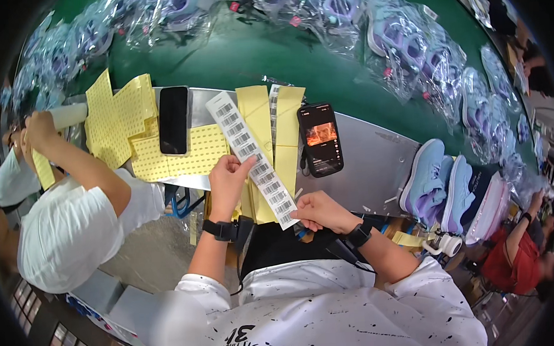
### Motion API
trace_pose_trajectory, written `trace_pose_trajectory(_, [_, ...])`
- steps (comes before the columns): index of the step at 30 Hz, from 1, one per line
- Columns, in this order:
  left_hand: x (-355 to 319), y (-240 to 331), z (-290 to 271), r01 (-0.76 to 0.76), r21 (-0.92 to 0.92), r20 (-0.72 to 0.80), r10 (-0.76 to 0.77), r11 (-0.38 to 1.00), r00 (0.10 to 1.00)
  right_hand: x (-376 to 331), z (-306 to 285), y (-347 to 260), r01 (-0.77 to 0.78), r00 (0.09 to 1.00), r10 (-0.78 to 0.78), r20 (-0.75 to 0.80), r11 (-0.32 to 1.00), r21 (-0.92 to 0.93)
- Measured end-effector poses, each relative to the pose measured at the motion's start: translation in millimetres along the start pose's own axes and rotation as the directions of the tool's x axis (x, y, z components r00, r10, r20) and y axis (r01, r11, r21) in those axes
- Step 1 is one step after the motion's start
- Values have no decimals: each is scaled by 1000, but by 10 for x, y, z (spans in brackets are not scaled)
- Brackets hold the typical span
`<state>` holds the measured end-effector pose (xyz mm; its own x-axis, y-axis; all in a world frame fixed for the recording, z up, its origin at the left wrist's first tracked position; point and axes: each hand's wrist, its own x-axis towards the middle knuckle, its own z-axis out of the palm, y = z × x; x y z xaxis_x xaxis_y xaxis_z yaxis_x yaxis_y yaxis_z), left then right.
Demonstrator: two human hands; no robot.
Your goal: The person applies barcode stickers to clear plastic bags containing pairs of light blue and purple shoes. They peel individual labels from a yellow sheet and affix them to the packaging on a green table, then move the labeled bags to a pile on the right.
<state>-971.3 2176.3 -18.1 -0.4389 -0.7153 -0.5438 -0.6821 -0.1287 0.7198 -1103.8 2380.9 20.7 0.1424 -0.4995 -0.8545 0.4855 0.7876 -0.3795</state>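
A long white strip of barcode labels (pixel 251 152) slants across the middle of the bench, its lower end hanging over the front edge. My left hand (pixel 228 183) pinches the strip's left side about halfway down. At the lower right corner, the fingers of my right hand (pixel 323 210) are closed on the strip's end. Beneath and beside it lie yellow backing sheets (pixel 290 125), partly covered by the strip. A phone with a lit screen (pixel 321 139) rests just right of these sheets. To the left, a dark-screened phone (pixel 174 121) lies on a yellow label sheet (pixel 182 159).
Bagged light-blue shoes (pixel 401 41) line the far side of the green belt (pixel 221 60). Unbagged shoes (pixel 431 177) stand at the metal bench's right end. A co-worker in white (pixel 73 230) works close on my left; another in red (pixel 513 258) is at the far right.
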Motion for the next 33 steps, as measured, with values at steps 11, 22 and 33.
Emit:
trace_pose_trajectory(11, [159, 103, -55, 24, -103, 155, -8, 994, 988, 221, 352, -431, 424, 472, -850, -236, 453, -784])
trace_pose_trajectory(22, [153, 337, -175, -207, 270, 217, 150, 940, 964, 739, 487, -496, 352, 319, -905, -281, 388, -852])
trace_pose_trajectory(33, [478, 398, -281, -226, 128, 65, 220, 966, 973, 733, 545, -465, 325, 314, -878, -362, 457, -828])
